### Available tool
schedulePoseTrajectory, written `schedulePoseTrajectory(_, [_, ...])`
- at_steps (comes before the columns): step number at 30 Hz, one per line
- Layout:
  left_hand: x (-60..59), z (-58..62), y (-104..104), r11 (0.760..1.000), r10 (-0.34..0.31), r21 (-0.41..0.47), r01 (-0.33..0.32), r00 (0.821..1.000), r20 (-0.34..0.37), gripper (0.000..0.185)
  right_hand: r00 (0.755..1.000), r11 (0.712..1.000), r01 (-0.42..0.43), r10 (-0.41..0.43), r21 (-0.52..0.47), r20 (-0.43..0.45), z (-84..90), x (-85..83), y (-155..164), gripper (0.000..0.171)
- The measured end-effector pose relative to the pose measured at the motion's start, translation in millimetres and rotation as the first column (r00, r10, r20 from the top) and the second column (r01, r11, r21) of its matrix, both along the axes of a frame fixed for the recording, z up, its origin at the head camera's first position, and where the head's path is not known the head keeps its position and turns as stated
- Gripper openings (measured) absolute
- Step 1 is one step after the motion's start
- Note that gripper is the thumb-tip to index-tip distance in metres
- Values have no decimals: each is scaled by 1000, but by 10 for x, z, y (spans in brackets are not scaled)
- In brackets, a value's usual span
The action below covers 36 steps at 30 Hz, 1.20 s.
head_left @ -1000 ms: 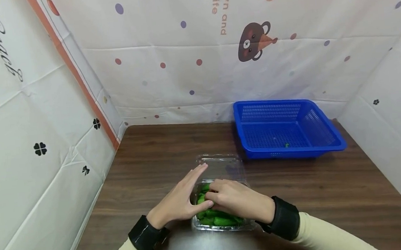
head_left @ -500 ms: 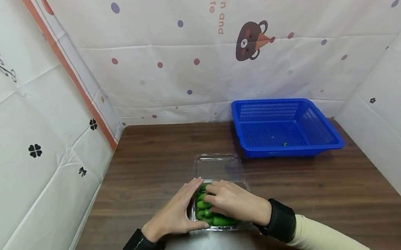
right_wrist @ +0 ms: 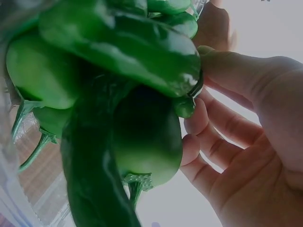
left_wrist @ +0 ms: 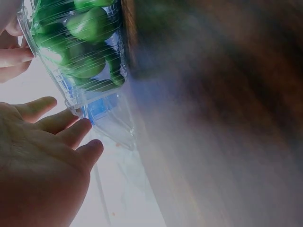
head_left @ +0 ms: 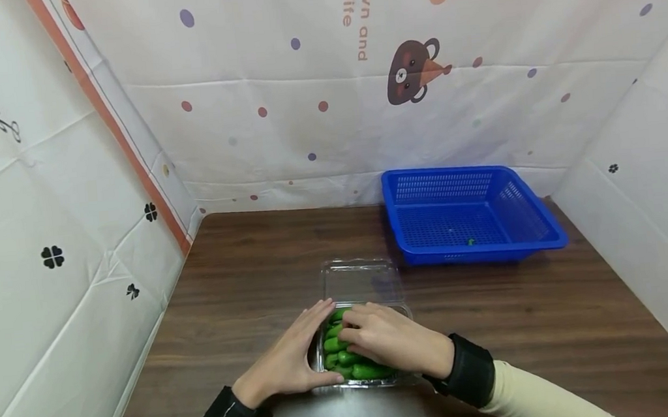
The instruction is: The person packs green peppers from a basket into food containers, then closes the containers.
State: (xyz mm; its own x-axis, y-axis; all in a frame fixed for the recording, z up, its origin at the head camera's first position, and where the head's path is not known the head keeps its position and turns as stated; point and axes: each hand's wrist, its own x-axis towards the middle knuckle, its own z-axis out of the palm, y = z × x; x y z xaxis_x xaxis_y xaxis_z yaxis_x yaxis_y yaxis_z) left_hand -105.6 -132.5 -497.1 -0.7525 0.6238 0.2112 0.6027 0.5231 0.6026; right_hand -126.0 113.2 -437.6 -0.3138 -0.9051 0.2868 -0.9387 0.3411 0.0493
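Fingers (head_left: 352, 330) of the right hand (head_left: 388, 338) curl down onto the green peppers (head_left: 341, 352) and close around them, with several stems and glossy skins pressed against that palm in the right wrist view. Beneath those fingers sits the clear plastic box (head_left: 364, 377), on the tabletop (head_left: 246, 287) just in front of the person. A second ago the left hand (head_left: 290, 362) hovered raised with its fingers fanned over the box; now it has come down flat along the box's left wall, fingers straight and touching the plastic, steadying it. That suggests the box is braced while the peppers are gripped. Beyond the fingertips the hinged lid (head_left: 360, 278) lies open. Farther off to the right stands the blue basket (head_left: 517, 187), holding only a tiny green scrap (head_left: 470, 242).
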Motion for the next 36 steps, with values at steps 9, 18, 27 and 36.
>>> schedulePoseTrajectory(9, [24, -6, 14, 1000, 1, -1, -1, 1000, -6, 116, 1000, 1000, 15, -15, 11, -10, -3, 31, 17, 8])
schedulePoseTrajectory(18, [2, 103, 51, 1000, 17, 20, -18, 999, 33, 109, 1000, 999, -4, 3, -48, -22, 55, -39, 104, 16])
schedulePoseTrajectory(27, [-247, 388, 232, 998, 53, 51, -48, 994, -92, 102, 999, 977, 37, -36, -212, 7, 305, -373, 404, 35])
schedulePoseTrajectory(36, [-521, 613, 537, 997, 76, 36, -74, 995, -70, 98, 989, 956, 146, -143, -255, 32, 493, -727, 759, 35])
